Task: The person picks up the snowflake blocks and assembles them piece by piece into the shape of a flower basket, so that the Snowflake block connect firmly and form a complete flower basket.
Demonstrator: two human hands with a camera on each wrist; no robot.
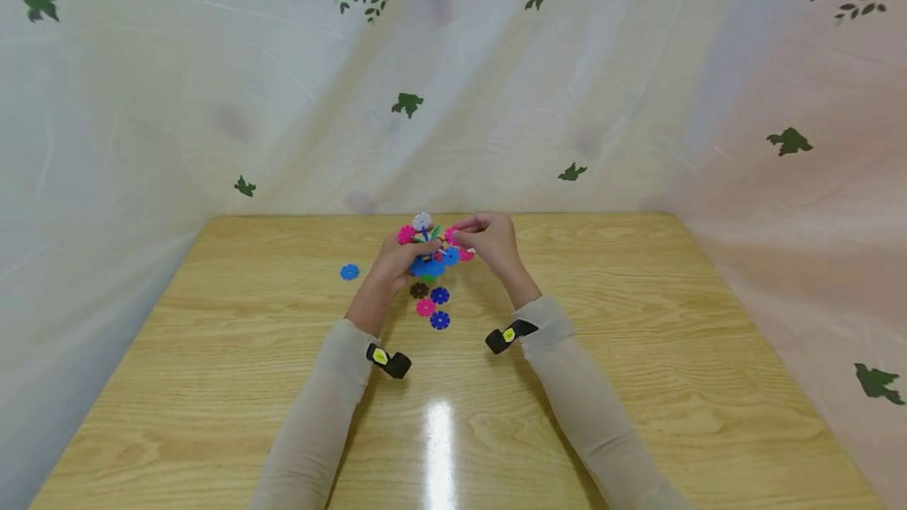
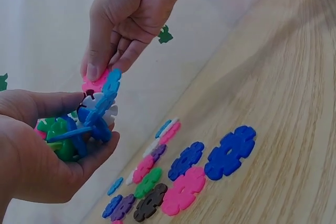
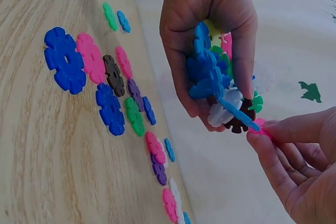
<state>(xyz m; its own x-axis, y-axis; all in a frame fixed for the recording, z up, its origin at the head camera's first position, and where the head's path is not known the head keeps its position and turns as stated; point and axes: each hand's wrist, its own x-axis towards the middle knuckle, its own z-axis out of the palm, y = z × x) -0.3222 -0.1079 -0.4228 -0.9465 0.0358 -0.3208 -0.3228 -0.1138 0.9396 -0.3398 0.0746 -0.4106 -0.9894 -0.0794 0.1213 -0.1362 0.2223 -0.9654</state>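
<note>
My left hand (image 1: 391, 260) grips a cluster of joined plastic snowflake discs (image 3: 210, 80), with its fingers and thumb around the blue, white, green and brown pieces. Between the thumb and fingers of my right hand (image 1: 494, 242) a pink snowflake disc (image 3: 259, 128) is pinched. That disc touches the end of a row of light blue discs (image 2: 107, 95) standing out from the cluster. How far its slot is pushed in, I cannot tell. Both hands are above the table's far part, and the left palm hides some of the cluster.
Loose snowflake discs lie on the wooden table (image 1: 283, 384) below the hands, among them a dark blue disc (image 2: 231, 153), a pink one (image 2: 184, 190) and a brown one (image 2: 150, 203). A light blue disc (image 1: 349, 272) lies apart, left of the left hand. A printed cloth (image 1: 489, 101) hangs behind the table.
</note>
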